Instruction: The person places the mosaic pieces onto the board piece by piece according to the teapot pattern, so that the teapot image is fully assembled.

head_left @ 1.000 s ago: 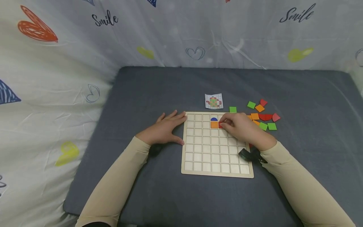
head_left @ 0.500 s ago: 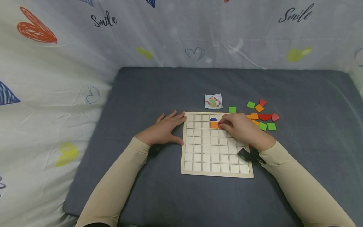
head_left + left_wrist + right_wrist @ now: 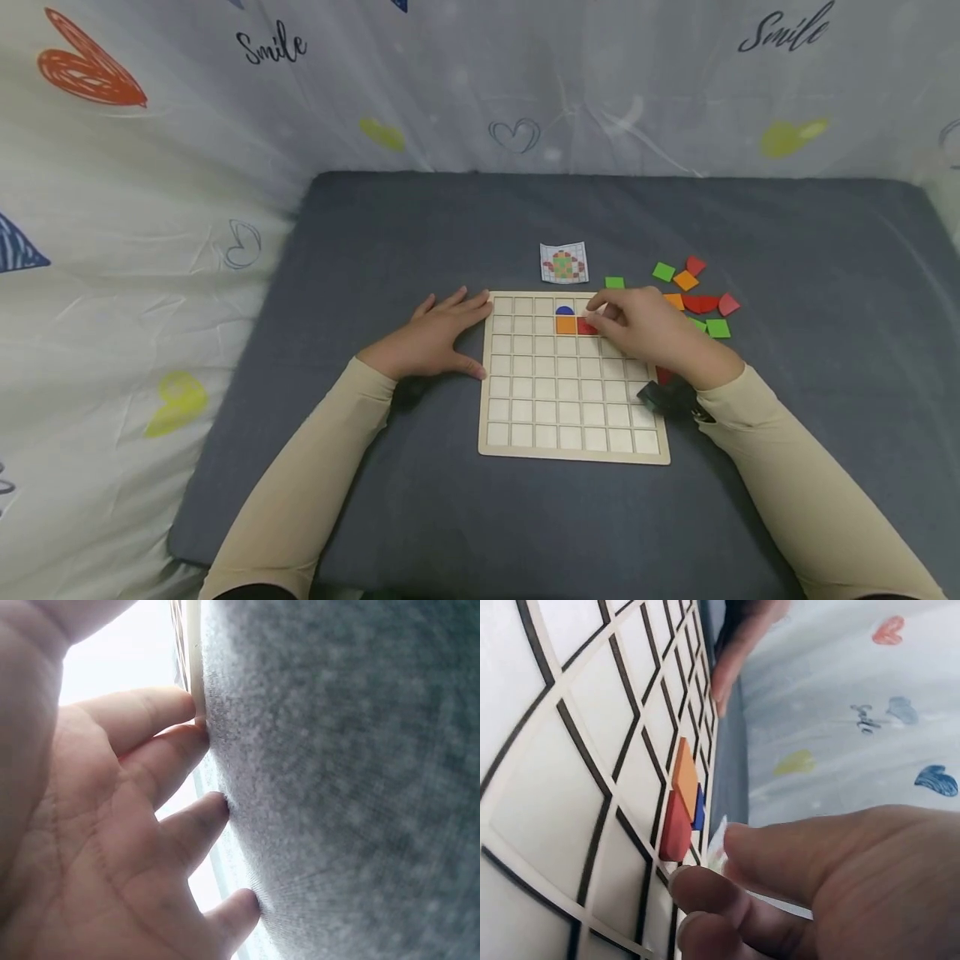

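A pale wooden grid board point(image 3: 555, 392) lies on the grey surface. Near its top edge sit an orange square point(image 3: 566, 326), a blue half-circle point(image 3: 564, 310) above that, and a red piece point(image 3: 587, 327) with a rounded corner, seated in the cell right of the orange one. Over the red piece point(image 3: 676, 829) hovers my right hand point(image 3: 645, 329), thumb and fingertips slightly apart and nothing between them. My left hand point(image 3: 431, 337) is spread at the board's left edge, thumb and fingertips against it. In the left wrist view its fingertips meet the board's side and the grey cloth.
Behind the board lies a small picture card point(image 3: 564, 263) with a coloured grid pattern. Loose pieces lie to the right: a green square point(image 3: 717, 328), a red trapezoid-like piece point(image 3: 701, 304), an orange square point(image 3: 686, 280) and several others. A printed curtain point(image 3: 450, 83) hangs behind.
My right hand has let go of the red piece and shifted slightly to the right, leaving the piece in its cell. The left hand stays at the board's edge.
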Available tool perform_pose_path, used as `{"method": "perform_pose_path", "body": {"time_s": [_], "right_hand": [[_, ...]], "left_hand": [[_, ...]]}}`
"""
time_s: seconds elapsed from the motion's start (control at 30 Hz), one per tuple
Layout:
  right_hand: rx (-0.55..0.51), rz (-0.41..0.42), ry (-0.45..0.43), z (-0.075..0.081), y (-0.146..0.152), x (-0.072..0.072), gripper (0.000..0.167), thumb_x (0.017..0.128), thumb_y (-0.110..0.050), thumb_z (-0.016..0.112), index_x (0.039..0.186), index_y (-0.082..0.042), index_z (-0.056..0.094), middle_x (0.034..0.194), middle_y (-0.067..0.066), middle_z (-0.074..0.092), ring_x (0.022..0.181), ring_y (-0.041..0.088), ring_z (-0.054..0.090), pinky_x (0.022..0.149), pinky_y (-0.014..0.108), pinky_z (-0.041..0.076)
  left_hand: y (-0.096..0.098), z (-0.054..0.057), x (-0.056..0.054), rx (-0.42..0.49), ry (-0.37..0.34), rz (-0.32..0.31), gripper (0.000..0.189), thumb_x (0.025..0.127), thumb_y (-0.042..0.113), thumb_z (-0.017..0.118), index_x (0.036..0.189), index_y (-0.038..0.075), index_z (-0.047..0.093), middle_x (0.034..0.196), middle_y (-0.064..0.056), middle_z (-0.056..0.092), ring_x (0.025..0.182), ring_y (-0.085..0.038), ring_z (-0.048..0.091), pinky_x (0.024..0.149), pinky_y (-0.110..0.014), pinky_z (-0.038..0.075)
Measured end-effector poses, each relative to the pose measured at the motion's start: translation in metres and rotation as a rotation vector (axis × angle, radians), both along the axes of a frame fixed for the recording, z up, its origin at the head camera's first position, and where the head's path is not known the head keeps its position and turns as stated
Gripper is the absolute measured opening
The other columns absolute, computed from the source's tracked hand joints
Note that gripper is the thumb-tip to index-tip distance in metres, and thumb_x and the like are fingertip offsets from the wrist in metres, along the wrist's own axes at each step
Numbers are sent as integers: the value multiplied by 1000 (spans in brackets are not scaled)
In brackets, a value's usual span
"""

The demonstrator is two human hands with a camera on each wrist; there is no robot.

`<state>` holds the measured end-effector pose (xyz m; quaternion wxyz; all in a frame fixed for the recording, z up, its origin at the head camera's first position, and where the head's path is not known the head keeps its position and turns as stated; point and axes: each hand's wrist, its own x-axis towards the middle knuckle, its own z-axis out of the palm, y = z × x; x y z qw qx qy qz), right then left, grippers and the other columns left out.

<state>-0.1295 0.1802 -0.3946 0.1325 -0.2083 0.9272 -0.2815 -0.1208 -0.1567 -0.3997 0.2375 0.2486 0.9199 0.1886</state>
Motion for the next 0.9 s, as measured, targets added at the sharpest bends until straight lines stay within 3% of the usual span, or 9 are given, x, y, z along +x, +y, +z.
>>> {"method": "perform_pose_path", "body": {"time_s": [0.37,0.6,0.9], "right_hand": [[29,59,-3,0,15,8,16,100,-16,71,111,-6,77,81,-1,67,70,15,56,68,34,50],[39,31,-33,2,29,22,10,99,-20,75,95,-12,74,73,-5,62,66,13,54,59,30,46],[63,1,-3,5,54,39,9,97,-15,76,99,-7,76,74,-6,64,66,11,54,59,28,47]], "left_hand": [[-2,0,1,9,-4,1,109,84,54,83,169,24,22,176,6,10,164,-22,-3,129,-58,-7],[0,-2,2,5,-10,2,109,84,54,84,169,24,22,176,6,10,164,-22,-2,129,-58,-8],[-1,0,1,4,-9,8,110,83,53,85,169,24,22,176,6,10,164,-22,-2,129,-58,-7]]}}
